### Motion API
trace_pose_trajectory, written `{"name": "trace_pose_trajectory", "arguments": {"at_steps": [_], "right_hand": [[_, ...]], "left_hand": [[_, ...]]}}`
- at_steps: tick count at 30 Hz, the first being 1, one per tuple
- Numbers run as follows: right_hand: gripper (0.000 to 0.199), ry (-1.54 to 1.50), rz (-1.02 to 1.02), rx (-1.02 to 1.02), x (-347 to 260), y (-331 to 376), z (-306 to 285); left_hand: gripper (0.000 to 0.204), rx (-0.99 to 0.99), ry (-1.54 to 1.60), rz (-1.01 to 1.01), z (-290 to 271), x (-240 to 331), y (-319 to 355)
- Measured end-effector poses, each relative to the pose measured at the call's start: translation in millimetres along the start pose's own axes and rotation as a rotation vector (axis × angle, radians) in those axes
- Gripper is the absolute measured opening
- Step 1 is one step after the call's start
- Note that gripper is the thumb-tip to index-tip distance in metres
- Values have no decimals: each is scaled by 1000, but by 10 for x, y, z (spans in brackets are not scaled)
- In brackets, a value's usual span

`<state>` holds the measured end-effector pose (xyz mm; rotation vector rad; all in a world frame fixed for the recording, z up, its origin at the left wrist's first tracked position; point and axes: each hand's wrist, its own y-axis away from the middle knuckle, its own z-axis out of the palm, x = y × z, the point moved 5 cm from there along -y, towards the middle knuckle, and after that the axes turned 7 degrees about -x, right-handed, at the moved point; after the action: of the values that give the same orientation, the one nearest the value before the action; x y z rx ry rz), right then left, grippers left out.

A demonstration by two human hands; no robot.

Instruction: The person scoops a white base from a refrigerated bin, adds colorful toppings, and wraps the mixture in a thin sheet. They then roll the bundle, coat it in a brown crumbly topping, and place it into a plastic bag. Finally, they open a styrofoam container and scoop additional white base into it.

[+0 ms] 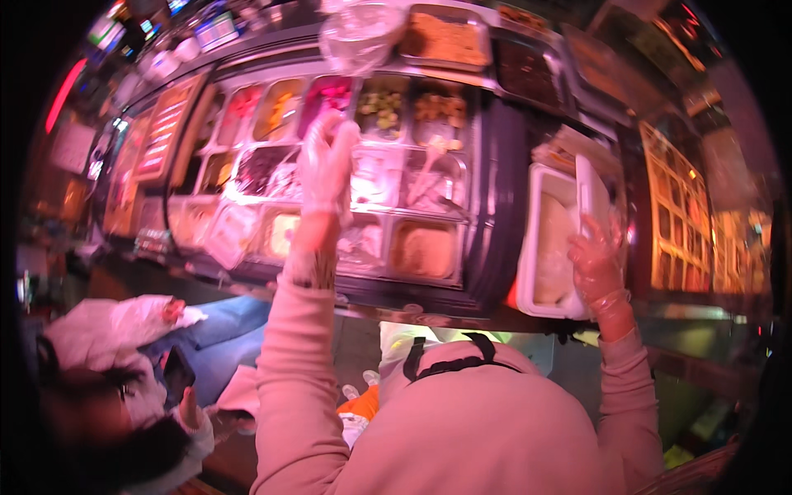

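Left hand point(328, 169): gloved and stretched out over the prep counter point(505, 190), its fingertips at the bright pink pieces point(335, 92) in the far row. The fingers look partly curled; I cannot tell whether they touch or pinch anything.
Right hand point(596, 257): gloved and closed on the near part of a white lid point(591, 186), fingers bent over its edge.
White lid, place: at the right side of the white tub point(549, 310), raised so that I see pale contents point(554, 223) inside. I cannot tell whether it is hinged or loose.
White lid, long axis: it runs away from me, roughly along the tub's length, its far end slanting a little to my left and its near end at my right fingers. It looks tipped up rather than flat.
White tub, long axis: near to far as well, 1 short end facing me, the open top upward, just beyond the counter's right frame.
Step in hand: I judge it to be 2 things at once, the right hand managing the lid while the left is out among the pans.
Next move: I think it calls for a steady right grip, so the lid does not drop or knock the tub, and careful left fingers, since green pieces point(381, 107) and yellow pieces point(280, 114) sit on either side of the pink.
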<state>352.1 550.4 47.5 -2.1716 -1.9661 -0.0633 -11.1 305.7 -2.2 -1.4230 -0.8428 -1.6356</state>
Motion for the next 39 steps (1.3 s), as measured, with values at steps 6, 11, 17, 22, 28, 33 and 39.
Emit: {"name": "trace_pose_trajectory", "arguments": {"at_steps": [6,11,17,22,28,33,39], "right_hand": [[6,374,403,166,542,301,-492],[8,-76,338,-26,372,477,655],[13,-307,617,-303,663,997,1387],[14,-875,809,-27,857,820,676],[11,-909,730,281,1026,951,354],[7,-625,897,397,1122,1023,369],[30,-501,75,349,293,485,192]], "left_hand": [[17,-662,-410,558,1879,-317,1463],[3,-1184,-716,724,2775,-1009,2290],[10,-1309,-952,649,2809,-1023,2321],[21,-793,-706,493,3066,-924,2136],[18,-908,-683,598,3330,-919,1930],[11,-861,-728,495,3104,-681,1815],[12,-464,-502,573,3044,-135,885]]}}
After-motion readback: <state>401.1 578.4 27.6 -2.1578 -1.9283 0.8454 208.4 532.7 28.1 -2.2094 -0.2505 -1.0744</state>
